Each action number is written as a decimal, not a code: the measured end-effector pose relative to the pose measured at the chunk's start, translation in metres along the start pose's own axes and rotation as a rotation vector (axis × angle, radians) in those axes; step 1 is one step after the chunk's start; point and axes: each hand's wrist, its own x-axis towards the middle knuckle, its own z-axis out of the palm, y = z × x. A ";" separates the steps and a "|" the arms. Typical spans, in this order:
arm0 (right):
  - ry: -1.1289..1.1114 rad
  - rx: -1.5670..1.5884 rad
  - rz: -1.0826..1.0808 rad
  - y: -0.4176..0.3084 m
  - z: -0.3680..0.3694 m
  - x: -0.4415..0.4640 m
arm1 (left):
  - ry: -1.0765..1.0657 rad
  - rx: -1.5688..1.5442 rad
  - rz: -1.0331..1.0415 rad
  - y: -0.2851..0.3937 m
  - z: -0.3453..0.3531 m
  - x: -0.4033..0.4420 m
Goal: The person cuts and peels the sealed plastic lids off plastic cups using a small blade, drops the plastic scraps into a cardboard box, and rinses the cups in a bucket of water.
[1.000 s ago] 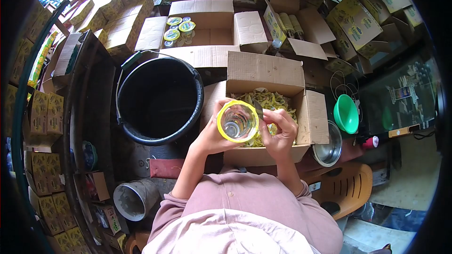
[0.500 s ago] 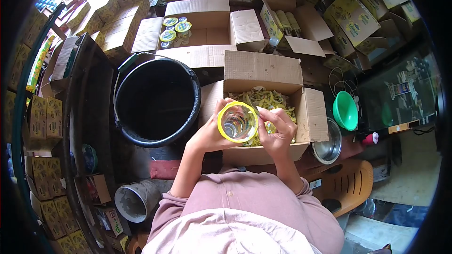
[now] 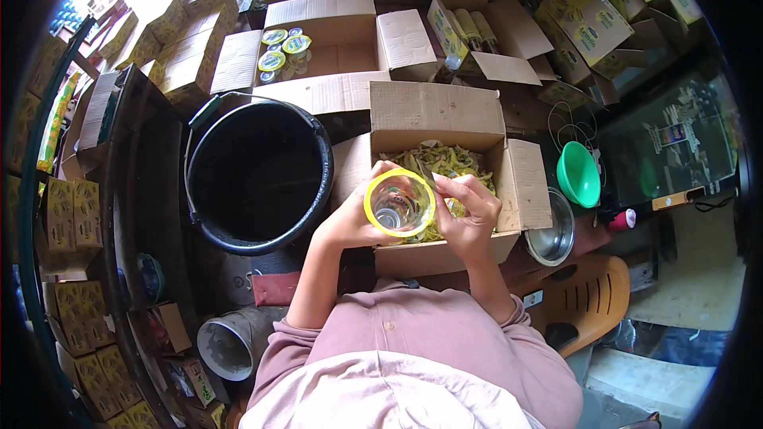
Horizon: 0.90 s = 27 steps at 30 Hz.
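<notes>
My left hand is wrapped round a clear plastic cup with a yellow rim. Its open mouth is tilted up toward me. Pinched in my right hand is a small dark blade, which lies against the right side of the cup's rim. Both hands are above the near side of a cardboard box that holds many yellow-green scraps. The far side of the cup and the handle end of the blade are hidden by my fingers.
Left of the box stands a large black bucket. Behind is an open carton with several lidded cups. A green bowl and a metal bowl sit at right, near an orange chair.
The view has shifted slightly, so the surroundings sit a little further left. The cup's yellow rim looks smoother, and the blade stands out more above its right edge. Both hands keep their holds.
</notes>
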 end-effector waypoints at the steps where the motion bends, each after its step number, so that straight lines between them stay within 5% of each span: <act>1: -0.006 -0.006 -0.002 0.000 -0.001 0.000 | -0.010 -0.060 -0.025 -0.001 0.000 0.000; 6: -0.003 0.011 0.004 0.004 -0.003 -0.002 | -0.099 -0.031 0.043 -0.010 -0.003 0.003; 20: 0.126 -0.141 -0.013 0.001 -0.001 -0.014 | 0.359 -0.005 0.153 -0.014 0.044 -0.002; 27: 0.134 -0.134 -0.039 0.004 0.007 -0.015 | 0.365 0.167 0.096 -0.009 0.034 -0.007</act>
